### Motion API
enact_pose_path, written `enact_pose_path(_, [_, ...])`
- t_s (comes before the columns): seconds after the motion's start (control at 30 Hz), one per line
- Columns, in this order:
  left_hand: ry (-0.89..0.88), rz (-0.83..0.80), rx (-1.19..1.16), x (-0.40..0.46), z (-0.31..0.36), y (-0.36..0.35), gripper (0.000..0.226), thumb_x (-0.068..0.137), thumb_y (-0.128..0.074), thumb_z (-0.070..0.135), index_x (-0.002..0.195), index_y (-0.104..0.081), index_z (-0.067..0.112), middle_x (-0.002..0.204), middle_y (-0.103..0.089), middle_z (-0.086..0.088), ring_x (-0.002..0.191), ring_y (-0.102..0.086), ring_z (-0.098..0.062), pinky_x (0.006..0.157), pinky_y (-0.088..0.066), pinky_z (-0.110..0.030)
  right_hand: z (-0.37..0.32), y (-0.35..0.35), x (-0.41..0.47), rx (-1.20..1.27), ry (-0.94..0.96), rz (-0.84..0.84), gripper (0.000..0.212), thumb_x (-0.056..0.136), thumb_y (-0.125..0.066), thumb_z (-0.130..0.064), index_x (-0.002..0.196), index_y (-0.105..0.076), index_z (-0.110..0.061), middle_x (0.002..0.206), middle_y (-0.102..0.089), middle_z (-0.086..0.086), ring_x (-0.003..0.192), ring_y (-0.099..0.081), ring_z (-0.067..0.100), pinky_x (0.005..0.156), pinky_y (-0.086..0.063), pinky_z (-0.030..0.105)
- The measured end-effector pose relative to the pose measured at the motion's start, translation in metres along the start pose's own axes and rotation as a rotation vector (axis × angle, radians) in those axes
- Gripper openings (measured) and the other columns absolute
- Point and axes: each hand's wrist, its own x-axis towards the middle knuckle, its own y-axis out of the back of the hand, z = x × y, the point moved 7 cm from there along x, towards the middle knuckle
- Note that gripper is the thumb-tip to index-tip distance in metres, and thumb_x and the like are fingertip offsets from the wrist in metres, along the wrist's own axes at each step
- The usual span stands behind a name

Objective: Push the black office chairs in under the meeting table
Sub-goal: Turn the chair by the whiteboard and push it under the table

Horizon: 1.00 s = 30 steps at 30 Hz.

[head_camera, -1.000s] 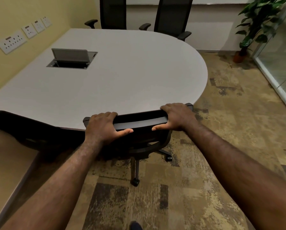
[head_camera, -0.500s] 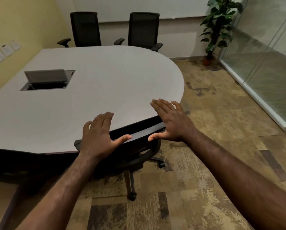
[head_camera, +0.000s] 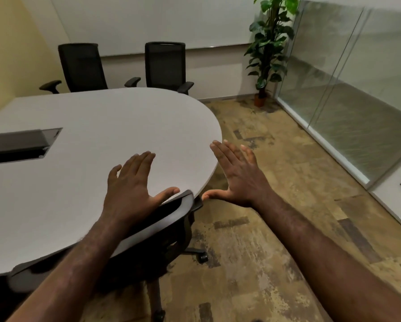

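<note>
Both hands are spread flat and hold nothing, the left hand [head_camera: 129,189] above the near chair [head_camera: 164,219], the right hand [head_camera: 237,175] past the table [head_camera: 101,126] edge. That chair looks tucked in; next, probably the two chairs [head_camera: 164,66] at the far edge.

Two bare forearms, no sleeves or jewellery

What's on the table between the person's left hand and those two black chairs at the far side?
In the head view, nothing: from the left hand to the two far chairs there is only bare white table. The open cable box sits off to the left.
</note>
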Motion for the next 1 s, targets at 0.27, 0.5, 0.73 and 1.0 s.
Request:
enact_pose_path(0.27, [0.067, -0.023, -0.037, 0.071, 0.09, -0.065, 0.102, 0.072, -0.028, 0.091, 0.149, -0.028, 0.025, 0.156, -0.032, 0.002, 0.144, -0.025, -0.018, 0.113, -0.021, -0.048, 0.138, -0.008, 0.01, 0.013, 0.015, -0.05, 0.119, 0.068, -0.019, -0.096, 0.155, -0.003, -0.017, 0.164, -0.006, 0.001, 0.149, 0.001, 0.018, 0.117, -0.005, 0.056])
enact_pose_path(0.5, [0.111, -0.063, -0.057, 0.168, 0.136, -0.126, 0.101, 0.075, -0.03, 0.09, 0.15, -0.024, 0.024, 0.157, -0.028, 0.0, 0.144, -0.023, -0.02, 0.114, -0.023, -0.051, 0.257, -0.014, 0.041, 0.001, -0.095, -0.056, 0.109, 0.074, -0.009, -0.091, 0.155, 0.003, -0.019, 0.164, 0.002, -0.001, 0.149, 0.007, 0.016, 0.118, -0.003, 0.054])
enact_pose_path(0.73, [0.177, -0.096, -0.106, 0.261, 0.154, -0.212, 0.102, 0.075, -0.032, 0.089, 0.152, -0.019, 0.024, 0.161, -0.018, 0.002, 0.147, -0.014, -0.02, 0.115, -0.019, -0.052, 0.353, -0.053, 0.094, -0.022, -0.139, -0.095, 0.106, 0.076, -0.005, -0.09, 0.155, 0.004, -0.019, 0.164, 0.003, 0.0, 0.149, 0.007, 0.016, 0.118, -0.003, 0.051])
enact_pose_path(1.0, [0.16, -0.16, -0.09, 0.379, 0.142, -0.302, 0.101, 0.076, -0.014, 0.088, 0.154, 0.002, 0.026, 0.16, 0.011, 0.005, 0.146, 0.015, -0.014, 0.119, -0.002, -0.05, 0.461, -0.106, 0.184, -0.068, -0.172, -0.172, 0.103, 0.08, -0.005, -0.085, 0.155, 0.002, -0.014, 0.164, 0.005, 0.003, 0.148, 0.011, 0.018, 0.119, -0.001, 0.049])
